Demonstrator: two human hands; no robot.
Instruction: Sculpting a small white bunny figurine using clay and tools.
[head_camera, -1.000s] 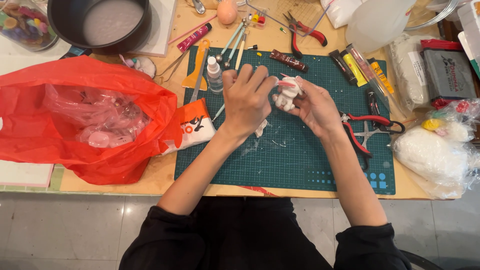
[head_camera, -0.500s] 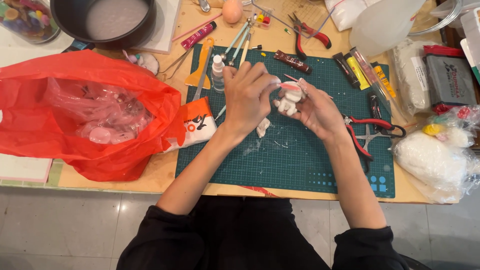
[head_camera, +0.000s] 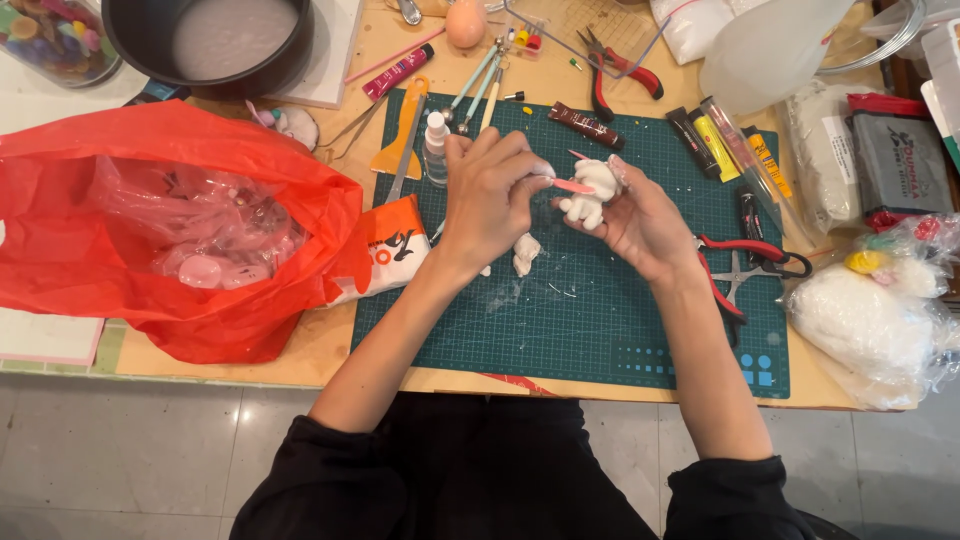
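Over green mat (head_camera: 600, 320) | left hand (head_camera: 490, 195) fingers pinch pink tool (head_camera: 572, 186) | right hand (head_camera: 640, 220) fingers grip clay figure (head_camera: 590, 195) (white)

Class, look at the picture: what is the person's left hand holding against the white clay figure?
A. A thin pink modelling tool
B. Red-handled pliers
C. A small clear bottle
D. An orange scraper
A: the left hand pinches a thin pink modelling tool whose tip meets the white clay figure held in the right hand, while the pliers, bottle and scraper lie untouched on the green cutting mat.
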